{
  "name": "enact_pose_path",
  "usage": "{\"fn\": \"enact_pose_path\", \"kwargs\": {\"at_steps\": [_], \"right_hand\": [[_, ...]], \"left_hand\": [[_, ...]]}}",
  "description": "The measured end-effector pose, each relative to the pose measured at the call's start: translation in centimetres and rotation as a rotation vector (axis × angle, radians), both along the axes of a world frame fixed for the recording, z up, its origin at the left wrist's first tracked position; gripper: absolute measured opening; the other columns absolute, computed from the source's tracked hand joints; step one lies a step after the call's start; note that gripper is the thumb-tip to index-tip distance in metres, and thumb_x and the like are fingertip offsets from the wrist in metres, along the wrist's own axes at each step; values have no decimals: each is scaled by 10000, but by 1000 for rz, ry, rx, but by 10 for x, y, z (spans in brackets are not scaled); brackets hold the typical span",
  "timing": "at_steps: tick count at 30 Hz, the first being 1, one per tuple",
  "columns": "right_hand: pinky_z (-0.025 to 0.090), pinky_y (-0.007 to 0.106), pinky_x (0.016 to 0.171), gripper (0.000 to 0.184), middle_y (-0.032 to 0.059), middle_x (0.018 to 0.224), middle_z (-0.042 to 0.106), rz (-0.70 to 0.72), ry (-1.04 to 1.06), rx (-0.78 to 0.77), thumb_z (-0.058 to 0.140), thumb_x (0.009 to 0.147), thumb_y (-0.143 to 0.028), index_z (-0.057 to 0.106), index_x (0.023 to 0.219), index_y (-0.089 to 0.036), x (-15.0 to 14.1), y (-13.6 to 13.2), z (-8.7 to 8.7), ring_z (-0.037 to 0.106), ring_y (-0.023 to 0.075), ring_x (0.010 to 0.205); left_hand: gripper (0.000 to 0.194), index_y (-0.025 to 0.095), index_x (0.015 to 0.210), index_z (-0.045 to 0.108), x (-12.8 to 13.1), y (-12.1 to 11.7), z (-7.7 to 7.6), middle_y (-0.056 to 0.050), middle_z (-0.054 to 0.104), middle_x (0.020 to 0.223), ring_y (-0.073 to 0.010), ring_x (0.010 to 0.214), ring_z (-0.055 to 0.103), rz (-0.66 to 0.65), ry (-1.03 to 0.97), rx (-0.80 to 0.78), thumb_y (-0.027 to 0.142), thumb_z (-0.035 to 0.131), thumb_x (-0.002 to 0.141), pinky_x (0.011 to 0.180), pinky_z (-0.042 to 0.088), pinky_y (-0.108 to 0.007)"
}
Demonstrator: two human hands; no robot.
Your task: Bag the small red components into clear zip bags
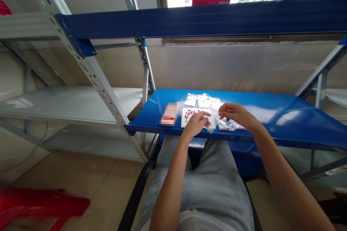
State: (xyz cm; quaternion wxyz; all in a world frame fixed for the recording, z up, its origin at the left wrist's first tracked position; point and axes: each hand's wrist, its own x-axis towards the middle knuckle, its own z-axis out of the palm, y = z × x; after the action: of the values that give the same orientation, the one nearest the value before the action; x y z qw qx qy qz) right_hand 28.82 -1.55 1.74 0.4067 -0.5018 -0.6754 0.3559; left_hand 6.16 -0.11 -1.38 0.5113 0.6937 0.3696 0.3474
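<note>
Small red pieces (187, 116) are lying toward nine o'clock from nearer left hand's (197, 123) parted fingers; right hand's (235, 112) hold: cannot tell.

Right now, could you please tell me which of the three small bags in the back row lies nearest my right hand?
The rightmost bag, at the end towards your right hand; the middle bag and left bag lie farther left.

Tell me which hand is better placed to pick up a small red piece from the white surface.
Probably the left hand: it is over the white surface, close beside the red pieces. The right hand is farther off, near the clear bag.
</note>
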Motion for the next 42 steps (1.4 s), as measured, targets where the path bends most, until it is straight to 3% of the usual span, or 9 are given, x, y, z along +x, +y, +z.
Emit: {"fn": "enact_pose_path", "kwargs": {"at_steps": [5,10,14,20,27,34,39,42], "right_hand": [[514,290,591,287,46,721,686,4,-42,-9,741,796,-459,690,790,-177,-5,4,-9,658,182,684],[508,292,573,245,45,712,676,5,-34,-11,721,798,-421,680,789,-180,-18,6,-15,645,183,669],[485,282,563,265,37,747,657,12,20,-14,714,804,-437,665,782,-178,-31,5,-17,613,160,650],[480,283,586,301,16,768,621,9,121,-7,734,793,-468,667,787,-174,-46,0,-15,544,126,625],[481,267,587,312,35,814,617,21,165,-35,731,784,-483,673,791,-176,-54,-3,-16,548,149,718],[477,266,590,365,7,760,594,28,158,-77,715,795,-538,623,782,-185,-59,-5,-14,515,115,622],[500,257,591,375,40,855,653,38,189,-66,693,834,-563,653,924,-202,-58,-4,-15,605,152,719],[495,251,565,356,71,921,685,-27,150,-29,668,860,-530,653,1004,-205,-50,4,-21,680,189,776]], "left_hand": [[336,178,1230,649,-8,-2,-1,-82,745,1045,-178,781,724,-28,208,43,329,559,944,830,556,-329],[460,184,1294,612,-5,-15,13,-134,711,1229,-289,1138,667,251,413,301,426,673,908,951,525,-402],[494,189,1285,594,2,-22,20,-125,697,1254,-300,1200,639,359,431,477,428,730,875,990,504,-432],[605,176,1353,540,11,-22,14,-148,670,1281,-313,1217,625,440,473,532,464,740,859,971,505,-435],[465,184,1260,583,8,-21,14,-124,682,1237,-300,1195,626,473,533,529,441,697,891,941,501,-417],[444,185,1217,606,6,-18,12,-127,685,1216,-318,1173,625,432,488,520,432,721,867,930,494,-422],[452,184,1218,620,2,-15,12,-125,697,1190,-301,1134,644,435,444,516,459,718,874,924,504,-405],[438,177,1199,642,-7,-10,10,-120,706,1173,-293,1105,658,442,445,502,420,747,852,930,508,-401]]}}
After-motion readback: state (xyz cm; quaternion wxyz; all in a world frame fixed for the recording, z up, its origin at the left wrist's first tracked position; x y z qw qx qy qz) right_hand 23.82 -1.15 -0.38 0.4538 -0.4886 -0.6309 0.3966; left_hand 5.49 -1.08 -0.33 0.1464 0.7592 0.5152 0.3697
